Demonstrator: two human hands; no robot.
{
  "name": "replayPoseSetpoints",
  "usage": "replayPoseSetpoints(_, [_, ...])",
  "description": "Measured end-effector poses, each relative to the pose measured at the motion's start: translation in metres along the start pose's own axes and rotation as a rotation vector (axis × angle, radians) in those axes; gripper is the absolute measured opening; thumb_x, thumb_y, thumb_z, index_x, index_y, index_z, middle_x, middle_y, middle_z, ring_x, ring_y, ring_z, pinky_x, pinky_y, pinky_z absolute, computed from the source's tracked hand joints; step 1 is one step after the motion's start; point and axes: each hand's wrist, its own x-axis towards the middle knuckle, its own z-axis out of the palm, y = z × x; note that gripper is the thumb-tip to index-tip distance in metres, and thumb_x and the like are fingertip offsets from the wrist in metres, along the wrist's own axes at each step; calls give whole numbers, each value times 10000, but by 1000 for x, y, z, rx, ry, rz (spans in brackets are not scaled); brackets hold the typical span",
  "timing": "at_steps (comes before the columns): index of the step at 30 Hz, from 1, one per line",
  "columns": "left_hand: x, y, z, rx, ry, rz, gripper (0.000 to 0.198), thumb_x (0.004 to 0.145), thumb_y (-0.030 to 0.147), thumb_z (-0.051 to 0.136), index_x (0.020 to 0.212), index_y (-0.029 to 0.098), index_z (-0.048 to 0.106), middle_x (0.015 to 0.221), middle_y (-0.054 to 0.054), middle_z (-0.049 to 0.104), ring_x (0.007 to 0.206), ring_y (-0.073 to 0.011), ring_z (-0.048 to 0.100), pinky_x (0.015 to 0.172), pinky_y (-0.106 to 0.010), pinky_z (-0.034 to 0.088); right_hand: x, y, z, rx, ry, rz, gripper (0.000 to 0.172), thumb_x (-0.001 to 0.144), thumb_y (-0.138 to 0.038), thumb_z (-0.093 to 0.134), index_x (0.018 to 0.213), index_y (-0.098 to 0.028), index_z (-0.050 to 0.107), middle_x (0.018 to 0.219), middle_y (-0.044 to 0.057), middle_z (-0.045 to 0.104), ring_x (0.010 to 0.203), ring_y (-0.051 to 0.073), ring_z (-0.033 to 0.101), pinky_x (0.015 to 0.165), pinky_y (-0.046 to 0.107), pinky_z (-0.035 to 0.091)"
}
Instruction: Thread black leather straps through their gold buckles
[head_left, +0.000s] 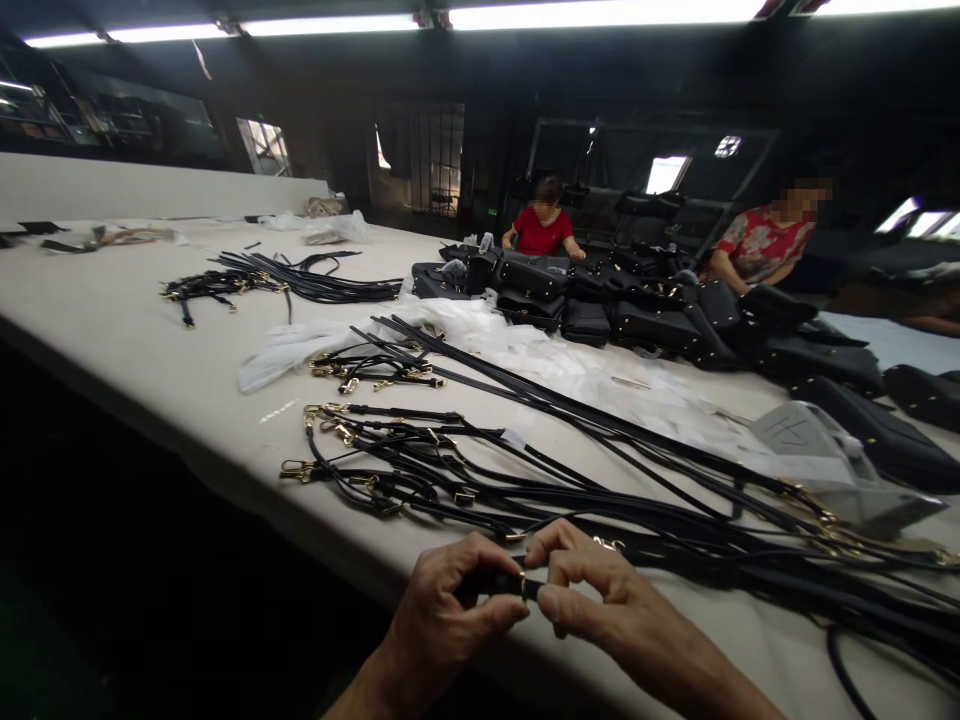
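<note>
Near the table's front edge my left hand (457, 605) pinches a black strap (487, 584) beside a small gold buckle (523, 586). Close on its right, my right hand (592, 590) has thumb and fingers closed on the strap on the other side of the buckle. Just beyond the hands lies a pile of long black straps (600, 497) with gold clasps (298, 468) at their left ends. The straps run off to the right.
Further strap bundles (322, 280) lie at the back left. White wrapping sheets (480, 335) cover the table's middle. Black bags (652, 325) are heaped at the back right, with a person in red (541, 230) and a person in a floral shirt (765, 240) behind them.
</note>
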Motion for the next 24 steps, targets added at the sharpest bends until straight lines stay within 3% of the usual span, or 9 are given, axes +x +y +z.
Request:
replayPoseSetpoints(6, [0,0,0,-56,-32,2,207,725,341,800,834,172,750,732,-33,721,666,-173,630,629,-238,461,9,-2,5,20,-50,-56,307,883,-413,639,657,-206,639,994,20,578,974,218,557,895,338,392])
replayPoseSetpoints(10, [-1,-3,-5,-163,-109,-57,292,667,279,834,918,176,727,821,-24,730,742,-175,632,671,-231,466,9,-9,-1,21,-96,-9,278,846,-316,689,618,-182,602,968,12,585,933,189,561,849,302,410])
replayPoseSetpoints(14, [-3,-7,-4,-156,-109,-81,199,682,236,812,836,168,705,729,11,681,656,-127,563,606,-202,421,10,-12,-2,17,-115,23,270,825,-280,705,601,-174,598,969,8,591,930,184,565,840,296,410])
replayPoseSetpoints(19, [-2,-6,0,-90,-94,51,128,723,233,770,802,164,698,724,2,692,644,-125,596,633,-202,434,15,-4,7,19,-102,-31,312,844,-339,716,609,-177,590,928,9,600,930,193,568,861,311,412])
replayPoseSetpoints(24, [-5,-8,-3,-135,-79,-38,148,682,202,788,815,178,727,712,15,678,654,-127,582,625,-200,423,10,1,2,11,-89,-21,244,857,-345,724,699,-192,618,966,15,635,962,201,592,885,314,420])
